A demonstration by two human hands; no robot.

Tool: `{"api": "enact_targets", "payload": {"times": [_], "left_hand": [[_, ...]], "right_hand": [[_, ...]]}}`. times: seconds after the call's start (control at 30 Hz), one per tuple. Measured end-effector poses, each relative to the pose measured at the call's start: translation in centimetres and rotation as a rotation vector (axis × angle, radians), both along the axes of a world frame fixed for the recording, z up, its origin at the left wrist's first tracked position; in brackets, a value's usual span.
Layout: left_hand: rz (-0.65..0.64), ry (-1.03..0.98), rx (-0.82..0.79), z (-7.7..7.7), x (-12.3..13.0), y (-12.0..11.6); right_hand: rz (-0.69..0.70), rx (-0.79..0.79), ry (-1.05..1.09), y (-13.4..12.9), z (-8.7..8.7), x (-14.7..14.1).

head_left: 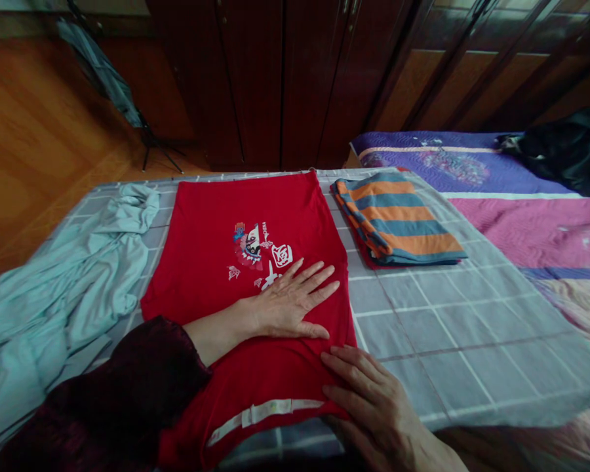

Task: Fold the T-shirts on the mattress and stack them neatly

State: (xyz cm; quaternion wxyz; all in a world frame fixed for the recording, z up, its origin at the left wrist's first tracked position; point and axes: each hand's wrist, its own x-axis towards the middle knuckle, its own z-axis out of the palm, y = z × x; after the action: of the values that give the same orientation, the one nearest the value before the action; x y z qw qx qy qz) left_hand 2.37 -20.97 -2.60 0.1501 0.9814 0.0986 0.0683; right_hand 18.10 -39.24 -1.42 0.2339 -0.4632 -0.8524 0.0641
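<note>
A red T-shirt [211,262] lies spread out, its printed front up and its neckline with a white inner band [268,412] towards me. My left hand [295,301] presses flat on the shirt's right half, fingers spread, covering part of the white lettering. At the shoulder by the neckline, my right hand [373,393] has its fingers on top of the red cloth. Its thumb reaches below the shirt's edge and is partly hidden.
On the grey checked bed cover [452,328], a folded orange-and-blue striped garment [398,219] lies right of the shirt. Crumpled pale green cloth [78,282] lies left. Beyond are dark red cabinets [280,85], a black stand [150,141] and another bed [491,229] with dark clothing [565,151].
</note>
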Motion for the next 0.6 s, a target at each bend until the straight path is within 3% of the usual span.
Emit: {"api": "enact_targets", "payload": {"times": [0.2,0.3,0.43,0.6], "left_hand": [[-0.047,-0.075,0.031,0.6,0.3,-0.4],[-0.083,0.006,-0.002,0.5,0.4,-0.8],[-0.04,0.054,-0.039,1.3,0.2,-1.0],[0.013,0.071,-0.065,2.2,0.1,-0.8]], "right_hand": [[0.052,0.147,0.018,0.9,-1.3,0.8],[0.113,0.008,0.0,2.2,-0.2,1.0],[0.226,-0.251,-0.076,4.4,2.1,0.7],[0.334,-0.231,-0.194,5.9,2.2,0.6]]}}
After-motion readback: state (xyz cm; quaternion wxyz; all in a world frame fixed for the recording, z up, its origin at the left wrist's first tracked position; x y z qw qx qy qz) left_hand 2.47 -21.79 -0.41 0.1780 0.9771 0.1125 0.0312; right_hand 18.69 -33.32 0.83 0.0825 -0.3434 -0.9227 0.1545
